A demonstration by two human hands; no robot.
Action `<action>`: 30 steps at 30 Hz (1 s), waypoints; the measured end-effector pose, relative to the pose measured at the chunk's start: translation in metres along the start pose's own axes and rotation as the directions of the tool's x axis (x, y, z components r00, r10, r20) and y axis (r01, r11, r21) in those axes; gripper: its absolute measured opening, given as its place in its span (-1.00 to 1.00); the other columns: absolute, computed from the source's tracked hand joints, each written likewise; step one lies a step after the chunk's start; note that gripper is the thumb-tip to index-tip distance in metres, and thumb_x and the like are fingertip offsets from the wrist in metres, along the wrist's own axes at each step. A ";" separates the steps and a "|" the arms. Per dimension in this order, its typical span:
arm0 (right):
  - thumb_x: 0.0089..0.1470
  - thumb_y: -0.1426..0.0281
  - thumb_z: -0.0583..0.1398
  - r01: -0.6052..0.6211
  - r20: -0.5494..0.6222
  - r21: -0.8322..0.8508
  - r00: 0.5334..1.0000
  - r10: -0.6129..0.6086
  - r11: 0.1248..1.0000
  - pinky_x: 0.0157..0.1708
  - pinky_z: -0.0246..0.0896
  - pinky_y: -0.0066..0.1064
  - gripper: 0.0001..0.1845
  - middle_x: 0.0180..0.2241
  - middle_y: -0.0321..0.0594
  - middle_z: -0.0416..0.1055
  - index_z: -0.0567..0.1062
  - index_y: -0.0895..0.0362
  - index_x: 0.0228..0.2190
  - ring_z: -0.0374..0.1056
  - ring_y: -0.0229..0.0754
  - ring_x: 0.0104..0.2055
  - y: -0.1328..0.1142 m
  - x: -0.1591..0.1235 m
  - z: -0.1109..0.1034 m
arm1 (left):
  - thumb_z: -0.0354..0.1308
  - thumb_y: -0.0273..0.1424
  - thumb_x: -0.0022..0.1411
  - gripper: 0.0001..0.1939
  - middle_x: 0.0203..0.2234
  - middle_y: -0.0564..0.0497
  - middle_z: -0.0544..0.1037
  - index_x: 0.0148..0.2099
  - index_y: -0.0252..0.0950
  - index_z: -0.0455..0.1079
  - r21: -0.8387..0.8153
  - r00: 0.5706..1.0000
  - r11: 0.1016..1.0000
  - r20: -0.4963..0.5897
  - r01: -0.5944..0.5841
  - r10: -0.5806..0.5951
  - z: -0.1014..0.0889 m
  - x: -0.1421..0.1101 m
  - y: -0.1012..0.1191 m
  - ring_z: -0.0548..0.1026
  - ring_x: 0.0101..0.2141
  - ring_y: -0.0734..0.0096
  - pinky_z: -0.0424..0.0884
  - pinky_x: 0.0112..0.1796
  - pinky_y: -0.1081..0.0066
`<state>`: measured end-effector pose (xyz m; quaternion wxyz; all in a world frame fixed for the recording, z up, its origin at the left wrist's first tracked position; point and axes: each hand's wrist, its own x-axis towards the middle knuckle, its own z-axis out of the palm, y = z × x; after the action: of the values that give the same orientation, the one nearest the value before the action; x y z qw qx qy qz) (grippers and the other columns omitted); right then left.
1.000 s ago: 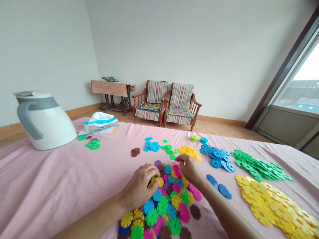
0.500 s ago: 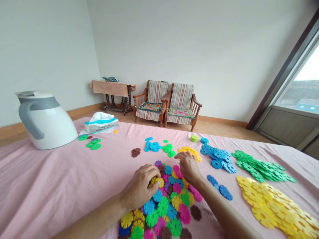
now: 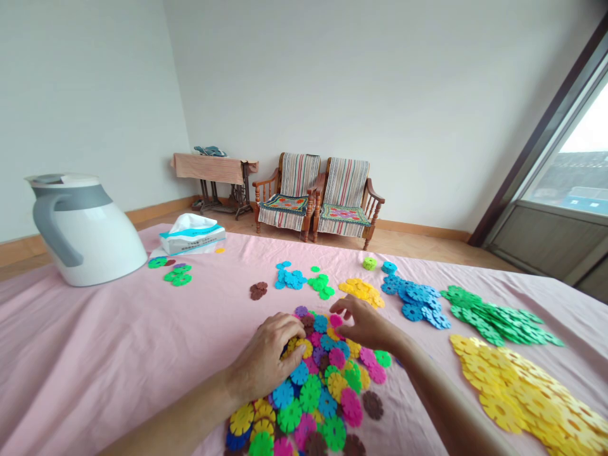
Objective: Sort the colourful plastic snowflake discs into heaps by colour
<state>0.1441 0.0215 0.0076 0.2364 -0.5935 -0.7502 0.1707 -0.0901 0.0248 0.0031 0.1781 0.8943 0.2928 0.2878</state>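
A mixed pile of flower-shaped plastic discs (image 3: 311,392) in pink, green, blue, yellow and brown lies in front of me. My left hand (image 3: 268,348) rests at the pile's left side, its fingers and thumb curled round several yellow discs (image 3: 291,347). How many it holds is hidden. Over the pile's far right edge is my right hand (image 3: 365,322), fingers and thumb apart, nothing visible in them; a pink disc (image 3: 335,320) lies by its fingertips. Just beyond it sits a small group of yellow discs (image 3: 361,291).
Sorted discs lie around: brown (image 3: 259,291), light blue (image 3: 291,279), light green (image 3: 322,286), blue (image 3: 418,301), dark green (image 3: 498,316) and a large yellow spread (image 3: 527,386). A white jug (image 3: 102,240) and tissue box (image 3: 192,237) stand left on the pink cloth (image 3: 156,354).
My right hand has drawn back from the yellow group toward the mixed pile, and its fingers have spread. The left hand has stayed put on the yellow discs.
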 end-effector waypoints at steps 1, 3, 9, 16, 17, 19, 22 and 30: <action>-0.19 0.51 0.18 0.001 0.022 -0.003 1.000 -0.001 1.000 -0.32 0.20 -0.43 -0.67 -0.30 -0.17 0.42 0.50 0.15 -0.27 0.33 -0.21 -0.32 0.000 -0.001 0.000 | 0.04 -0.48 0.17 -0.86 -0.29 -0.02 0.47 -0.22 -0.25 0.39 0.001 1.000 1.000 -0.002 -0.003 0.003 0.000 0.000 0.000 0.38 -0.20 0.31 0.32 -0.13 0.31; -0.18 0.53 0.16 -0.011 0.029 -0.010 1.000 0.011 1.000 -0.33 0.19 -0.45 -0.70 -0.31 -0.18 0.40 0.50 0.15 -0.30 0.32 -0.24 -0.34 0.000 -0.002 0.001 | 0.04 -0.47 0.17 -0.86 -0.29 -0.03 0.47 -0.22 -0.25 0.39 -0.001 1.000 1.000 -0.009 -0.011 0.011 0.000 0.000 0.000 0.38 -0.20 0.31 0.32 -0.14 0.31; -0.19 0.53 0.17 -0.063 -0.008 -0.055 0.998 0.062 0.997 -0.42 0.11 -0.49 -0.86 -0.43 -0.26 0.37 0.44 0.16 -0.45 0.27 -0.28 -0.40 0.006 0.002 0.004 | 0.03 -0.47 0.18 -0.85 -0.28 -0.03 0.47 -0.22 -0.25 0.39 0.000 1.000 1.000 0.005 -0.008 0.008 0.000 -0.001 -0.001 0.37 -0.19 0.31 0.31 -0.13 0.30; -0.21 0.51 0.17 -0.091 0.033 0.129 0.996 0.087 0.987 -0.58 0.00 -0.53 -0.94 -0.60 -0.35 0.31 0.38 0.15 -0.55 0.19 -0.33 -0.54 0.008 0.001 -0.003 | 0.04 -0.48 0.17 -0.85 -0.27 -0.02 0.47 -0.22 -0.24 0.39 -0.002 1.000 1.000 0.011 0.002 -0.002 -0.001 -0.001 -0.001 0.37 -0.18 0.31 0.30 -0.11 0.30; -0.19 0.50 0.17 -0.088 0.035 0.165 0.996 0.084 0.982 -0.59 0.00 -0.53 -0.96 -0.61 -0.36 0.30 0.38 0.15 -0.55 0.18 -0.33 -0.55 0.008 0.001 -0.005 | 0.04 -0.48 0.17 -0.85 -0.26 -0.02 0.47 -0.22 -0.24 0.39 -0.003 1.000 1.000 0.011 0.002 -0.002 -0.001 -0.001 -0.001 0.37 -0.18 0.31 0.30 -0.11 0.30; -0.15 0.46 0.16 -0.091 -0.023 0.216 0.995 0.098 0.972 -0.59 -0.01 -0.53 -0.99 -0.63 -0.37 0.28 0.39 0.16 -0.55 0.16 -0.34 -0.57 0.009 0.002 -0.012 | 0.04 -0.48 0.17 -0.85 -0.26 -0.02 0.46 -0.21 -0.24 0.39 -0.003 1.000 1.000 0.013 0.001 -0.001 -0.001 -0.001 -0.001 0.37 -0.17 0.31 0.30 -0.11 0.31; -0.11 0.39 0.15 -0.109 -0.183 0.267 0.970 0.161 0.958 -0.59 -0.02 -0.52 -0.91 -0.62 -0.35 0.30 0.39 0.16 -0.55 0.14 -0.34 -0.58 0.013 0.006 -0.020 | 0.05 -0.48 0.17 -0.84 -0.26 -0.01 0.46 -0.20 -0.23 0.39 -0.001 1.000 1.000 0.016 0.003 -0.003 0.000 -0.001 -0.002 0.37 -0.17 0.32 0.30 -0.11 0.31; -0.10 0.36 0.12 -0.125 -0.166 0.348 0.967 0.192 0.929 -0.57 0.00 -0.51 -0.86 -0.62 -0.34 0.28 0.40 0.17 -0.56 0.14 -0.34 -0.57 0.029 0.009 -0.014 | 0.04 -0.48 0.18 -0.85 -0.27 -0.01 0.47 -0.21 -0.24 0.39 -0.003 1.000 1.000 0.014 0.003 -0.003 0.000 -0.001 -0.001 0.38 -0.17 0.31 0.30 -0.11 0.32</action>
<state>0.1732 0.0367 0.0048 0.3922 -0.6176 -0.6324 0.2545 -0.0911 0.0251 0.0025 0.1817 0.8955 0.2925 0.2819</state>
